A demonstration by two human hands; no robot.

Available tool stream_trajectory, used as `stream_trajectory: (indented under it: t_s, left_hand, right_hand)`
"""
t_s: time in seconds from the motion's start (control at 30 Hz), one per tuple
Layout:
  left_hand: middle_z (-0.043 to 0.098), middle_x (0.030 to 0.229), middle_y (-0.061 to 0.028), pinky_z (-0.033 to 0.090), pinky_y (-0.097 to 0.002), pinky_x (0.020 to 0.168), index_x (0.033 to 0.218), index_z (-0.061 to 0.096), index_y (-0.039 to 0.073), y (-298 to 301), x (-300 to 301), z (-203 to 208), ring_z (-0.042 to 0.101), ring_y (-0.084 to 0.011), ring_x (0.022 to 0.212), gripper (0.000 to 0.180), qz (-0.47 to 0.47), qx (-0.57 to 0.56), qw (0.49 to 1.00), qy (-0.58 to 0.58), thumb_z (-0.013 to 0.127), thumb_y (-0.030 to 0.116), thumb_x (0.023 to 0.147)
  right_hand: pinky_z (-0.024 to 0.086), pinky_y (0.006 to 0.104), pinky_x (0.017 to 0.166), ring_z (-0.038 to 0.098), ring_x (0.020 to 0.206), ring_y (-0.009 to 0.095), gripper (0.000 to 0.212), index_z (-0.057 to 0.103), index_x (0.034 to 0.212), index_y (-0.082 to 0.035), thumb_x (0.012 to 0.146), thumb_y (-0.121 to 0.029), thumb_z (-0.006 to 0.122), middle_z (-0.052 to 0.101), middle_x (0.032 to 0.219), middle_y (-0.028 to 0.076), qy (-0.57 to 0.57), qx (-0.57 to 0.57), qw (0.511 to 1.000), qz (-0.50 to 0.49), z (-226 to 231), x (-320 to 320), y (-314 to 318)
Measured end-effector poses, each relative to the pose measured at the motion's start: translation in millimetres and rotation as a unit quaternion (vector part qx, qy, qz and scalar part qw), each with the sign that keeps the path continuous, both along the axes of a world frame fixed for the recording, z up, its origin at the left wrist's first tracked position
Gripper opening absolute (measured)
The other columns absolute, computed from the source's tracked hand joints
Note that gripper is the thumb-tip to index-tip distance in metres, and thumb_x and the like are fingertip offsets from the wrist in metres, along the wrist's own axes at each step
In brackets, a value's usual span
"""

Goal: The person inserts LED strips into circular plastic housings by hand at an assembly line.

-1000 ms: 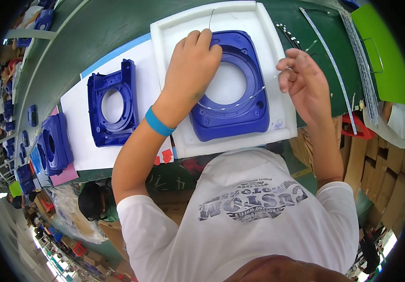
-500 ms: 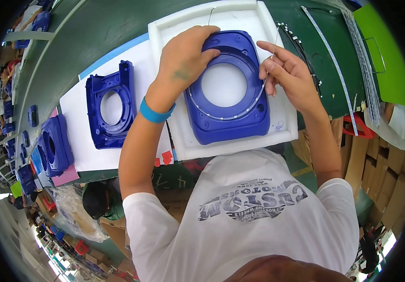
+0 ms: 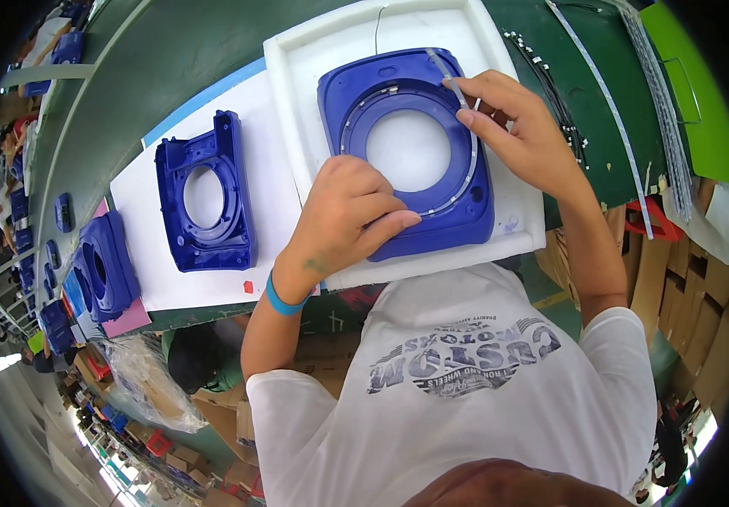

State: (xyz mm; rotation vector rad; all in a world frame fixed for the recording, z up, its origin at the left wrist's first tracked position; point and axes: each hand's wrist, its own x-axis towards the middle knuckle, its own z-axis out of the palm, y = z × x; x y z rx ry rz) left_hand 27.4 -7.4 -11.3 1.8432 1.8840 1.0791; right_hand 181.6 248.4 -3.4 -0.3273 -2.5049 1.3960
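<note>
A blue plastic housing with a large round opening lies in a white foam tray. Around the opening runs a thin LED strip with small light pads. My left hand rests on the housing's lower left, its fingers curled and its thumb pressed down at the strip on the ring. At the upper right, my right hand pinches the strip between thumb and fingers. A pale end of it sticks out past my fingertips toward the housing's far edge. My left fingers' undersides are hidden.
Left of the tray, another blue housing lies on white paper; more blue housings stand farther left. Black cables, a long pale strip and a strip bundle lie to the right, beside a green panel.
My left hand has moved from the housing's far edge to its lower left. My right hand still pinches the strip, whose free end now points toward the far edge.
</note>
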Motion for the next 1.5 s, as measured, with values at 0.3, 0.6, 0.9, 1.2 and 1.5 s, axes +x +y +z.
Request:
stream_trajectory:
  t_s: [0.3, 0.6, 0.9, 1.2, 1.5]
  left_hand:
    - [0.072, 0.111, -0.0143, 0.056, -0.0460, 0.091, 0.105, 0.080, 0.003, 45.3, -10.5, 13.2, 0.068, -0.0365, 0.104, 0.025, 0.081, 0.091, 0.986, 0.117, 0.088, 0.011, 0.082]
    - [0.070, 0.099, -0.0043, 0.057, -0.0407, 0.079, 0.101, 0.081, 0.008, 96.3, -29.7, -6.0, 0.067, -0.0260, 0.093, 0.025, 0.110, 0.146, 0.948, 0.262, 0.074, 0.006, 0.078]
    - [0.054, 0.075, -0.0020, 0.054, -0.0342, 0.064, 0.073, 0.067, 0.010, 105.6, -19.3, -15.6, 0.062, -0.0212, 0.080, 0.005, 0.125, 0.157, 0.922, 0.330, 0.072, 0.009, 0.072]
    - [0.068, 0.098, -0.0084, 0.057, -0.0377, 0.075, 0.084, 0.074, 0.006, 98.7, -33.4, -12.9, 0.069, -0.0256, 0.094, 0.009, 0.089, 0.219, 0.898, 0.371, 0.075, 0.009, 0.075]
    - [0.069, 0.120, -0.0134, 0.060, -0.0386, 0.092, 0.119, 0.073, 0.009, 99.9, -33.6, -6.4, 0.073, -0.0323, 0.107, 0.028, 0.145, 0.030, 0.958, 0.244, 0.079, 0.005, 0.093]
  right_hand:
    - [0.053, 0.0345, 0.076, 0.066, 0.084, 0.025, 0.030, 0.075, 0.129, -0.003, 0.099, -0.007, 0.071, 0.066, 0.103, 0.010, 0.040, 0.123, 0.992, -0.003, -6.5, -1.1, -4.6]
    - [0.055, 0.0378, 0.075, 0.069, 0.087, 0.027, 0.032, 0.076, 0.129, -0.006, 0.098, -0.002, 0.069, 0.067, 0.105, 0.009, 0.071, 0.215, 0.973, -0.037, -18.5, 0.0, -15.2]
    - [0.058, 0.0422, 0.078, 0.071, 0.091, 0.033, 0.034, 0.071, 0.128, -0.004, 0.094, 0.000, 0.070, 0.067, 0.107, 0.013, 0.082, 0.193, 0.974, -0.080, -23.4, -2.4, -24.6]
    - [0.057, 0.0414, 0.079, 0.068, 0.089, 0.032, 0.031, 0.065, 0.123, -0.003, 0.093, 0.003, 0.071, 0.066, 0.107, 0.015, 0.056, 0.135, 0.986, -0.085, -19.2, -4.0, -25.5]
    - [0.058, 0.0399, 0.082, 0.067, 0.092, 0.030, 0.030, 0.065, 0.122, -0.004, 0.094, 0.000, 0.073, 0.065, 0.106, 0.014, 0.023, 0.126, 0.988, -0.088, -17.1, -2.3, -25.5]
